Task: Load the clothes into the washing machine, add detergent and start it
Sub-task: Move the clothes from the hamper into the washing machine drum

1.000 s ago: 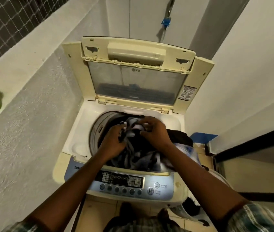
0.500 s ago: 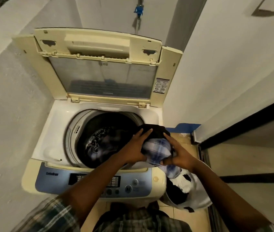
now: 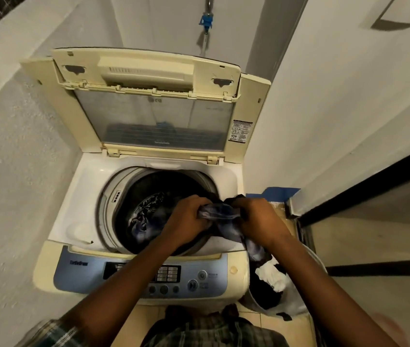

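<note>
A cream top-loading washing machine (image 3: pixel 78 196) stands with its lid (image 3: pixel 148 101) raised. Dark clothes (image 3: pixel 146 214) lie low in the drum. My left hand (image 3: pixel 189 221) and my right hand (image 3: pixel 259 221) both grip a blue checked garment (image 3: pixel 224 214) over the drum's right rim. Its lower end trails down toward a laundry bag (image 3: pixel 296 304) on the floor to the right, which holds dark and white clothes (image 3: pixel 273 276). The control panel (image 3: pixel 86 271) faces me, partly behind my left forearm.
A rough grey wall runs along the left and a white wall stands close on the right. A blue tap (image 3: pixel 206 21) hangs on the wall behind the lid. A dark sliding-door frame (image 3: pixel 364 194) borders the floor at right.
One second ago both hands pushed clothes down into the drum. They then moved right to the bag, took the blue checked garment, and have now lifted it to the drum's right rim.
</note>
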The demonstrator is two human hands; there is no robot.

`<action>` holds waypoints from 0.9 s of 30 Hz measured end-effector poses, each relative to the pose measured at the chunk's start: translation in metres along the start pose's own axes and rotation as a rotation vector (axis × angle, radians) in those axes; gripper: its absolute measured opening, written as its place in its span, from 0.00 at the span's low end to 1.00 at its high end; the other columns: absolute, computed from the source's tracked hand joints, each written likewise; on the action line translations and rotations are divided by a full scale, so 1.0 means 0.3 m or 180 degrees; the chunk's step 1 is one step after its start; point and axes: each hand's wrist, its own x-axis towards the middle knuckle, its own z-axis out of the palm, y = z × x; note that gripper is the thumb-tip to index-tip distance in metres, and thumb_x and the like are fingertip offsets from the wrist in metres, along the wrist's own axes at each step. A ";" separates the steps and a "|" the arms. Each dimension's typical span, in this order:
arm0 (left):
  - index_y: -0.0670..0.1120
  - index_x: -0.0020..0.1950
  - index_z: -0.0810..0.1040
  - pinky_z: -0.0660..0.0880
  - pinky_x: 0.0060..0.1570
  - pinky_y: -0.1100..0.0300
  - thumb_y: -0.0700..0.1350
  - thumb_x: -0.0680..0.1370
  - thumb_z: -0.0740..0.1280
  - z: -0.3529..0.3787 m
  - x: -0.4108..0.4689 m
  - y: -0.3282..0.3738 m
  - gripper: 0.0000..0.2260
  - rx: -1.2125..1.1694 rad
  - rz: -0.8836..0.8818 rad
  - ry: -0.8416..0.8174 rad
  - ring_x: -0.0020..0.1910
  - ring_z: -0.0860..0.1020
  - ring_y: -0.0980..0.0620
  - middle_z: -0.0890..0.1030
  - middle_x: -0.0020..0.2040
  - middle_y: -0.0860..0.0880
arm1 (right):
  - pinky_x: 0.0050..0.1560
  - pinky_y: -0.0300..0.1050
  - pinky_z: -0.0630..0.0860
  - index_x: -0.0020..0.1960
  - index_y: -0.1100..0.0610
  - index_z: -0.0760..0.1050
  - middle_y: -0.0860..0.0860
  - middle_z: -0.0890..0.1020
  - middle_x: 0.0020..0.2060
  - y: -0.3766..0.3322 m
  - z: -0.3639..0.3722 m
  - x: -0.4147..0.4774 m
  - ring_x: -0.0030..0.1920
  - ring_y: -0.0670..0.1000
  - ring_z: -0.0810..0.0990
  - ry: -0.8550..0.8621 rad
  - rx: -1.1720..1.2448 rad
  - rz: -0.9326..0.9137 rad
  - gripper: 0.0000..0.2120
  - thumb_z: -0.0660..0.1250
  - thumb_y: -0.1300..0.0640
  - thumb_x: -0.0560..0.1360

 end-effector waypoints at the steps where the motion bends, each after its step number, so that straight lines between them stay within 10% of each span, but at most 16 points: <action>1: 0.47 0.52 0.84 0.77 0.37 0.60 0.38 0.70 0.73 -0.042 -0.007 0.001 0.12 -0.0051 -0.0030 0.0087 0.39 0.80 0.52 0.80 0.44 0.49 | 0.41 0.43 0.73 0.54 0.57 0.84 0.56 0.87 0.46 -0.044 -0.016 0.021 0.46 0.57 0.84 0.0052 -0.0087 -0.0033 0.09 0.71 0.63 0.74; 10: 0.49 0.58 0.83 0.74 0.54 0.67 0.40 0.71 0.73 -0.458 -0.083 -0.045 0.17 0.0098 -0.0150 0.1571 0.51 0.81 0.56 0.83 0.52 0.56 | 0.47 0.50 0.79 0.51 0.56 0.83 0.53 0.86 0.44 -0.467 -0.116 0.212 0.44 0.54 0.83 0.0565 0.0369 -0.1109 0.07 0.69 0.55 0.78; 14: 0.49 0.58 0.84 0.77 0.51 0.62 0.35 0.70 0.71 -0.617 -0.114 -0.133 0.18 0.0038 -0.0436 0.1857 0.50 0.82 0.55 0.85 0.51 0.52 | 0.61 0.47 0.79 0.71 0.53 0.75 0.52 0.83 0.64 -0.527 -0.087 0.280 0.62 0.52 0.81 0.0327 0.0682 -0.1418 0.25 0.74 0.54 0.75; 18: 0.51 0.56 0.84 0.71 0.44 0.79 0.29 0.69 0.70 -0.654 -0.155 -0.234 0.22 0.0094 -0.0738 0.1771 0.43 0.79 0.72 0.84 0.48 0.52 | 0.70 0.65 0.73 0.82 0.41 0.55 0.48 0.61 0.81 -0.339 -0.015 0.290 0.78 0.57 0.66 -0.0156 -0.0510 -0.0702 0.49 0.78 0.40 0.69; 23: 0.47 0.57 0.84 0.77 0.52 0.59 0.32 0.66 0.76 -0.581 -0.170 -0.343 0.22 0.0037 -0.1178 0.1288 0.52 0.82 0.47 0.85 0.53 0.47 | 0.73 0.81 0.54 0.82 0.35 0.39 0.49 0.36 0.83 0.003 0.074 0.236 0.82 0.68 0.37 -0.0946 -0.1077 0.0705 0.60 0.80 0.40 0.67; 27: 0.42 0.61 0.83 0.72 0.56 0.62 0.30 0.65 0.77 -0.479 -0.164 -0.366 0.26 0.0144 -0.1129 0.0912 0.57 0.80 0.47 0.84 0.57 0.44 | 0.76 0.64 0.66 0.82 0.44 0.56 0.56 0.49 0.83 0.094 0.099 0.220 0.79 0.71 0.59 -0.0844 -0.0747 0.0855 0.47 0.79 0.50 0.71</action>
